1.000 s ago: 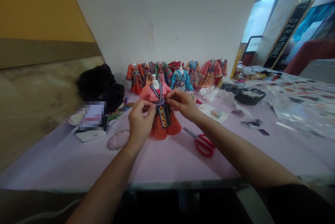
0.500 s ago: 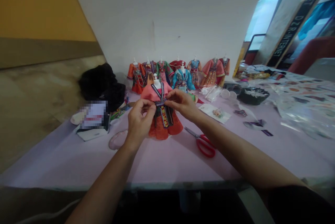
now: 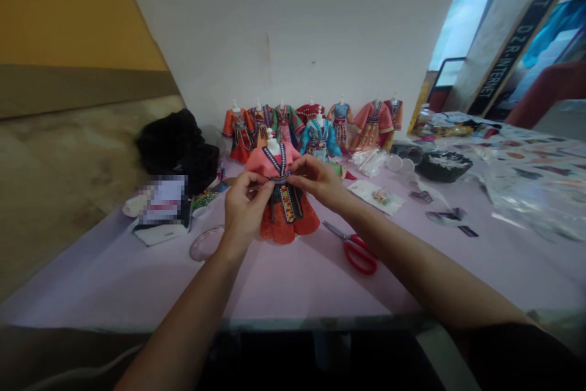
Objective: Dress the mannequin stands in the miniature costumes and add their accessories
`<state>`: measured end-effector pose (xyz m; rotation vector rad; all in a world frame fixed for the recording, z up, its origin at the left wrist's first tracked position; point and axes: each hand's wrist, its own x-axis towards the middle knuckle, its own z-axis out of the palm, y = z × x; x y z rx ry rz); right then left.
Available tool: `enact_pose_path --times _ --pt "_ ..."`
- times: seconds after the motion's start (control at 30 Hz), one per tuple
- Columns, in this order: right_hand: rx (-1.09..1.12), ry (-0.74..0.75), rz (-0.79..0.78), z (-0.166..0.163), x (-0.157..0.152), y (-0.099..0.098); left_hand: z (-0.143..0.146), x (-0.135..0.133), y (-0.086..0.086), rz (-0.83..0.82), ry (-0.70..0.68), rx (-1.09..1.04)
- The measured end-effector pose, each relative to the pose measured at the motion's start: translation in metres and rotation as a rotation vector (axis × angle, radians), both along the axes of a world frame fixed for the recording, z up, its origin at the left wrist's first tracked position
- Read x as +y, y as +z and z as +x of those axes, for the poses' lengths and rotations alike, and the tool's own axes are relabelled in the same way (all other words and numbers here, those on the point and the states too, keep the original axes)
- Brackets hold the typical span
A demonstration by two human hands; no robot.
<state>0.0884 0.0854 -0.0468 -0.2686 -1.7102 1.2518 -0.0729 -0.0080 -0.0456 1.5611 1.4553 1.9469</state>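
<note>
A small headless doll form in a miniature dress (image 3: pixel 289 229), with a pink top and an orange skirt, stands upright at the middle of the table. A patterned trim crosses at its collar, and a dark panel with a yellow floral strip hangs down the front. Around the dress's waist runs a narrow patterned waistband (image 3: pixel 279 178). My left hand (image 3: pixel 245 202) pinches the band's left side between thumb and fingers. On the right side, my right hand (image 3: pixel 320 182) pinches it too, its fingertips partly hidden against the dress.
Red-handled scissors (image 3: pixel 359 255) lie beside my right forearm. Several dressed doll forms (image 3: pixel 320 138) line the wall behind. To the left are a phone (image 3: pixel 163 208), a black bag (image 3: pixel 178 147) and an oval pink item (image 3: pixel 206 243). Ribbon scraps (image 3: pixel 453 217) and plastic bags (image 3: pixel 535 190) lie right.
Both hands stay at the waist of the dress. My left thumb and fingertips have shifted very slightly in along the waistband; the dress has barely moved.
</note>
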Motion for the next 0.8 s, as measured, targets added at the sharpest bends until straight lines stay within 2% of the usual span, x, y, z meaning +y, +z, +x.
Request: enact_pose_path --times 0.2,0.8 --pt "0.012 0.013 -0.002 0.0004 0.0008 -0.0004 -0.0007 0.0031 -0.0038 0.032 -0.100 -0.130" --pt "0.045 0.055 -0.069 -0.0029 0.0006 -0.0036 0.0002 0.0076 -0.0062 0.062 -0.119 -0.161"
